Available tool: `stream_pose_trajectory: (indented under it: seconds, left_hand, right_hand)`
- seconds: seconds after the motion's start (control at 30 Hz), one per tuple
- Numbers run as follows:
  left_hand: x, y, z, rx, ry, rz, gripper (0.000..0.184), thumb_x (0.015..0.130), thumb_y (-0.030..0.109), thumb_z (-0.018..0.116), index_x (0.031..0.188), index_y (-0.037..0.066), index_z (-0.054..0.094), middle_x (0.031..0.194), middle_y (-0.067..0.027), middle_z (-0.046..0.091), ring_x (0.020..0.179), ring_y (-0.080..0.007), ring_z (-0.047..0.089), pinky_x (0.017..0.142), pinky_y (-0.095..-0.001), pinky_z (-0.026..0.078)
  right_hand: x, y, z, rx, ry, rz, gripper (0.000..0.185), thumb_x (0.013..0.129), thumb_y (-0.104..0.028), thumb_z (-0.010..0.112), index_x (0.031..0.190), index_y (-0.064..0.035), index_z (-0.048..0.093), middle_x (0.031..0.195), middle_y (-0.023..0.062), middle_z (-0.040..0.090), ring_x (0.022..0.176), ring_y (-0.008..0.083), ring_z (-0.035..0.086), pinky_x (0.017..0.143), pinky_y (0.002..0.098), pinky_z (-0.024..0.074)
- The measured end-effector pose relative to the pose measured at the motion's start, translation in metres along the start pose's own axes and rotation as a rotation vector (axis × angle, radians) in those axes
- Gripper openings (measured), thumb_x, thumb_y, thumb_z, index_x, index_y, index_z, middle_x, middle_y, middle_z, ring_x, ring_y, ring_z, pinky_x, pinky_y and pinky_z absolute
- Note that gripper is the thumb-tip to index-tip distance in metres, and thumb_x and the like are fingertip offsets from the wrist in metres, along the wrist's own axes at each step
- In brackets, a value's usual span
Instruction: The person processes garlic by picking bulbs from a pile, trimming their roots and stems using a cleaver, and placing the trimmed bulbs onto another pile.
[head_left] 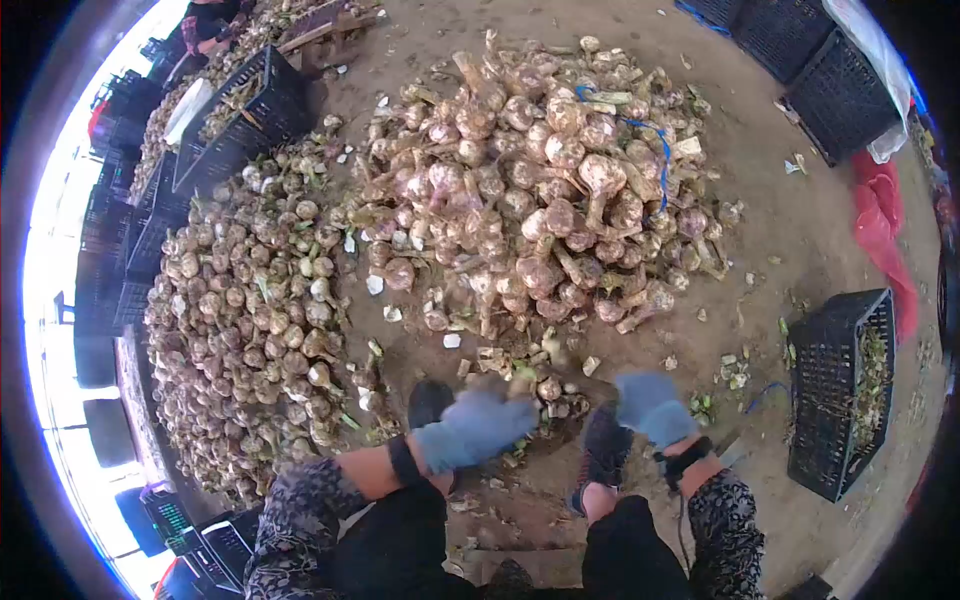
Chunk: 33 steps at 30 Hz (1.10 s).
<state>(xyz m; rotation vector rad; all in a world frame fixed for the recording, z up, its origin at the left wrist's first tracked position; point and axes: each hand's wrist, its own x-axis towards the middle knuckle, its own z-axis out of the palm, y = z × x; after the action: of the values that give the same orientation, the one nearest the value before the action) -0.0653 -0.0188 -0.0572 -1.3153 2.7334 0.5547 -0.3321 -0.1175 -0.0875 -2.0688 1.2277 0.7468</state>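
My left hand (pixel 475 428), in a blue-grey glove, reaches over the ground between my feet. Motion smears its fingers, and I cannot tell if they hold anything. Garlic bulbs and cut stem pieces (pixel 548 390) lie just beyond it. My right hand (pixel 652 408), gloved alike, is beside my right shoe (pixel 603 450). Its fingers look curled closed, but whatever may be in them is hidden. In front of both hands rises a large heap of garlic with stems (pixel 560 190). A second heap, of trimmed garlic bulbs (pixel 250 320), spreads to the left.
A black crate (pixel 840 395) with plant scraps stands at the right, near a red cloth (pixel 882 235). More black crates (pixel 845 95) are at the upper right. Another crate (pixel 245 120) borders the left heap. A person (pixel 205 30) is at the upper left.
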Motion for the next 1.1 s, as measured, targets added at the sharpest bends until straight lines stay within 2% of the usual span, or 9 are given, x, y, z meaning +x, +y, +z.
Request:
stream_pose_trajectory:
  seconds: [0.13,0.17,0.23,0.33,0.43,0.63,0.77,0.93,1.1]
  left_hand:
    - [-0.083,-0.088,-0.056,0.292,-0.126,-0.826,0.041,0.071,0.019,0.064,0.11,0.01,0.056,0.088,-0.0068,0.059,0.065,-0.0239,0.062,0.054,-0.0378,0.05]
    - [-0.125,-0.118,-0.055,0.186,0.071,-0.909,0.053,0.073,0.026,0.067,0.121,0.011,0.051,0.106,-0.0099,0.058,0.076,-0.0261,0.064,0.06,-0.0379,0.053]
    - [-0.148,-0.143,-0.067,0.285,-0.116,-1.362,0.063,0.076,0.032,0.067,0.131,0.011,0.045,0.127,-0.0166,0.052,0.096,-0.0278,0.064,0.074,-0.0386,0.053]
    - [-0.145,-0.17,-0.028,-0.197,0.339,-1.171,0.045,0.078,0.027,0.061,0.117,0.006,0.057,0.098,-0.0173,0.066,0.096,-0.0337,0.062,0.083,-0.0382,0.049]
    - [-0.082,-0.175,0.054,-0.612,0.335,-0.985,0.042,0.078,0.023,0.061,0.116,0.006,0.056,0.103,-0.0171,0.063,0.095,-0.0336,0.061,0.083,-0.039,0.049]
    - [-0.003,-0.127,0.078,-0.15,-0.036,-1.012,0.048,0.075,0.022,0.065,0.12,0.012,0.05,0.108,-0.0175,0.057,0.097,-0.0378,0.058,0.079,-0.045,0.05]
    - [-0.008,-0.089,0.072,-0.375,0.303,-0.874,0.036,0.072,0.021,0.066,0.107,0.014,0.058,0.103,-0.0123,0.059,0.084,-0.034,0.061,0.07,-0.0432,0.051]
    - [0.052,-0.026,0.046,-0.329,-0.104,-0.285,0.034,0.071,0.019,0.063,0.105,0.016,0.065,0.104,-0.0107,0.058,0.082,-0.0319,0.062,0.065,-0.0402,0.052]
    - [0.099,0.002,0.084,-0.226,-0.314,-0.16,0.035,0.074,0.023,0.062,0.109,0.019,0.063,0.1,-0.0122,0.059,0.088,-0.0334,0.062,0.069,-0.0419,0.051]
  right_hand:
    - [-0.021,0.065,0.043,0.291,0.284,0.131,0.021,0.066,-0.013,0.065,0.084,-0.003,0.063,0.077,0.0128,0.064,0.07,0.0237,0.062,0.062,0.0366,0.0494]
    - [-0.024,0.072,0.045,0.576,0.416,0.159,0.016,0.066,-0.01,0.065,0.08,-0.002,0.062,0.072,0.01,0.062,0.064,0.0176,0.06,0.058,0.0333,0.0479]
    - [-0.015,0.072,0.045,0.666,0.481,0.12,0.015,0.066,-0.013,0.064,0.072,-0.0027,0.056,0.065,0.0121,0.058,0.058,0.022,0.053,0.054,0.0334,0.0447]
    - [0.001,0.044,0.032,0.912,0.489,0.079,0.019,0.064,-0.016,0.064,0.066,-0.0031,0.05,0.059,0.015,0.053,0.052,0.0272,0.048,0.052,0.0341,0.0418]
    - [0.009,0.016,0.018,0.907,0.515,-0.028,0.021,0.062,-0.015,0.066,0.066,-0.0025,0.05,0.061,0.0154,0.053,0.054,0.0286,0.052,0.053,0.0346,0.0425]
    - [0.027,0.016,0.066,0.739,0.561,-0.1,0.023,0.059,-0.016,0.068,0.069,-0.0019,0.053,0.065,0.0131,0.058,0.059,0.0302,0.056,0.056,0.0349,0.0448]
    - [0.013,0.019,0.067,0.984,0.441,0.054,0.023,0.059,-0.016,0.069,0.072,-0.0026,0.056,0.064,0.0123,0.058,0.057,0.0254,0.056,0.055,0.0346,0.0446]
    - [0.015,0.01,0.101,1.139,0.448,0.077,0.02,0.062,-0.013,0.07,0.072,-0.0032,0.056,0.06,0.0095,0.056,0.055,0.0185,0.053,0.054,0.0325,0.044]
    - [-0.007,-0.01,0.082,1.417,0.335,0.241,0.019,0.064,-0.011,0.071,0.073,-0.0035,0.057,0.06,0.0038,0.056,0.048,0.0135,0.052,0.048,0.0311,0.0442]
